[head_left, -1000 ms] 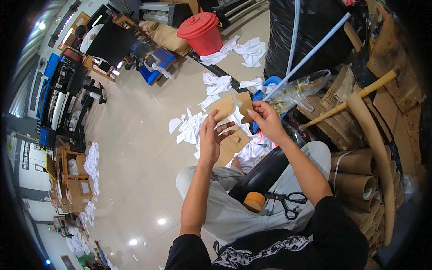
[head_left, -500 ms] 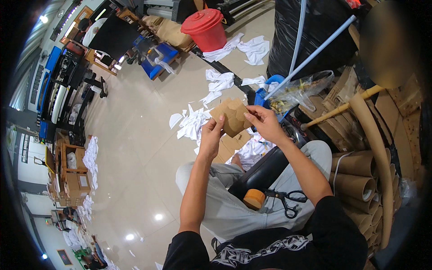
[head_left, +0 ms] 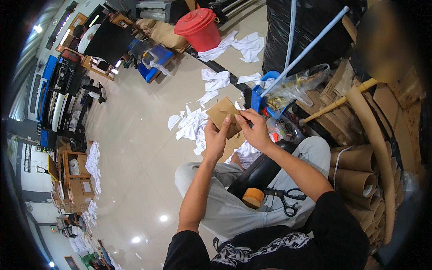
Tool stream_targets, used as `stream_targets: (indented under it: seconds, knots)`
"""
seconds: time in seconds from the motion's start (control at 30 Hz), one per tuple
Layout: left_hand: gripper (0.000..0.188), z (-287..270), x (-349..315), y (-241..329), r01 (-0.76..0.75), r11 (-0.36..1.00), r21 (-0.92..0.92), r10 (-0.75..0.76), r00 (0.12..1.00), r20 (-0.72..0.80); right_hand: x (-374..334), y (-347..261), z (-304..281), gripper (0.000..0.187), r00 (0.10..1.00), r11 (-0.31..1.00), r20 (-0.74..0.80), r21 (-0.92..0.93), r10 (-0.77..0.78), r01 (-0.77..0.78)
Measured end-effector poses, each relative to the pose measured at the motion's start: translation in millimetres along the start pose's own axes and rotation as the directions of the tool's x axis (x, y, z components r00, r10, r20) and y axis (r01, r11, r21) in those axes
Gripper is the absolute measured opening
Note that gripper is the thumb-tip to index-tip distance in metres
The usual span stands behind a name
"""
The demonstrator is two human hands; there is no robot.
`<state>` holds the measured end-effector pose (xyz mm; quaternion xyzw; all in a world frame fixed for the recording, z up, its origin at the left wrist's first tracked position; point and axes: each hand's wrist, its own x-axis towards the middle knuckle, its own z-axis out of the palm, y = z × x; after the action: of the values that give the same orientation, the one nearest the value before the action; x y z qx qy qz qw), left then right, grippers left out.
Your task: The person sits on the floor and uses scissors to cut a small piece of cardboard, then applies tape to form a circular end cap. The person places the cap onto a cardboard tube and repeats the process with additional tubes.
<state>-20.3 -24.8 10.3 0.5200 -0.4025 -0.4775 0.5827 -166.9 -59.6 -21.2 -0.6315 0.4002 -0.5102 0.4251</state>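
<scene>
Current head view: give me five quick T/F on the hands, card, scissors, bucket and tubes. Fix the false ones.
1. The left hand and right hand both hold brown card. True.
2. The orange cylinder lies beside the scissors. True.
3. The right hand grips the scissors. False: the scissors rest on the grey trousers.
4. The red bucket has its lid on. True.
5. The tubes are left of the red bucket. False: the tubes are right of it.

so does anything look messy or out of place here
Yes. White scraps lie strewn over the tiled floor, looking untidy rather than gathered. Black scissors also rest loose on the grey trousers, seemingly an odd spot for a sharp tool, while the left hand and right hand hold brown card.
</scene>
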Motion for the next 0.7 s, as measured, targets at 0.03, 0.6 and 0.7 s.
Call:
stream_targets:
  seconds: [0.03, 0.6, 0.7]
  knots:
    - [0.035, 1.7, 0.4, 0.4, 0.006, 1.0, -0.01, -0.006, 1.0, -0.014, -0.8, 2.0, 0.2, 0.029, 1.0, 1.0, -0.01, -0.002, -0.022, 0.022]
    - [0.039, -17.0, 2.4, 11.5, 0.056, 0.993, 0.101, -0.077, 0.973, 0.217, 17.1, -13.9, -36.0, 0.025, 0.907, 0.802, 0.356, 0.461, 0.227, -0.381]
    - [0.043, -18.8, 3.2, 11.9, 0.068, 0.99, 0.125, -0.1, 0.957, 0.272, 17.4, -6.8, -39.8, 0.021, 0.891, 0.812, 0.376, 0.418, 0.254, -0.407]
